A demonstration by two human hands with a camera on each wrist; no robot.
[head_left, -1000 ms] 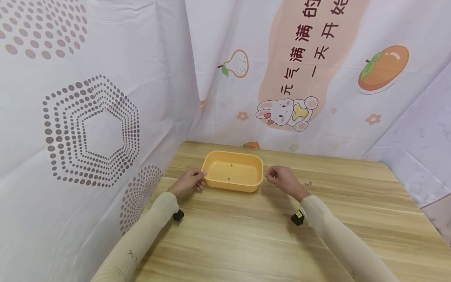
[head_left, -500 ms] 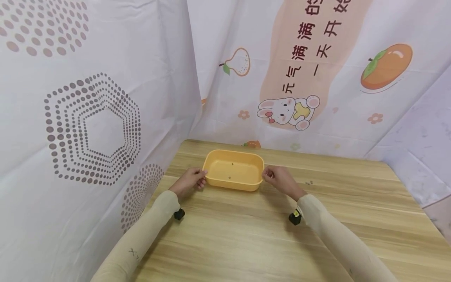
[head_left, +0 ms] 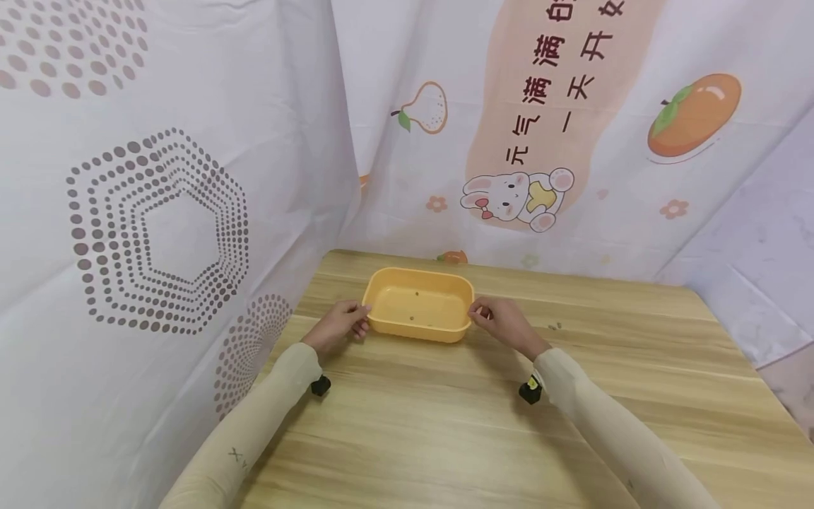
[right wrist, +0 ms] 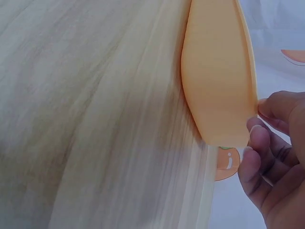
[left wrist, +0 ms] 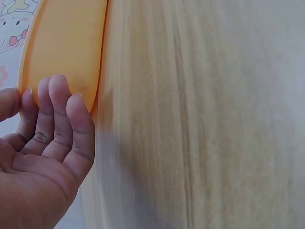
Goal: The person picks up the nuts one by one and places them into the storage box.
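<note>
A yellow-orange plastic tray [head_left: 416, 331] with rounded corners stands on the wooden table near its back edge. Two tiny dark bits lie on its floor. My left hand [head_left: 337, 325] pinches the rim at the left end between thumb and forefinger; in the left wrist view the other fingers of that hand [left wrist: 47, 152] curve up by the end wall. At the opposite end, my right hand [head_left: 505, 325] holds the rim with thumb and forefinger. The right wrist view has its remaining fingers [right wrist: 259, 143] loosely bent beside the tray wall [right wrist: 217, 71].
Several tiny greyish bits [head_left: 555, 326] lie on the wooden table [head_left: 420, 417], right of my right hand. A printed white curtain [head_left: 439, 155] hangs behind the table, and another dotted curtain [head_left: 191, 240] closes off the left side.
My right hand has moved a little left, from just beside the tray to its right rim. My left hand stays at the left rim, and the tray keeps its place.
</note>
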